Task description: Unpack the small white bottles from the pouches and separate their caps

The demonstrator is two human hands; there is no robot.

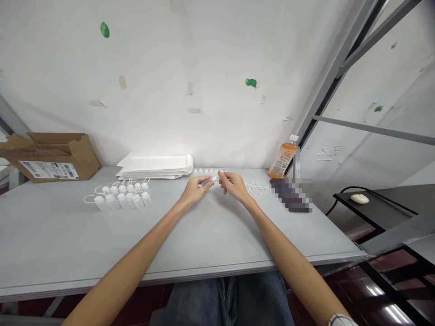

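Observation:
My left hand (194, 189) is closed around a small white bottle (208, 181), which it holds tilted, cap end to the right. The fingers of my right hand (233, 184) are pinched together at the cap end; what they grip is too small to make out. Behind my hands stands a row of small white bottles (205, 172). To the right of my right hand lies a pile of small white loops (258, 188). On the left of the table, several white bottles with loops (122, 200) stand in two rows.
White envelopes (154, 166) are stacked at the back of the grey table (217, 244). An open cardboard box (64, 158) is at the far left. An orange drink bottle (283, 157) and a pixelated dark object (291, 195) are at the right, with a mouse (359, 198) beyond.

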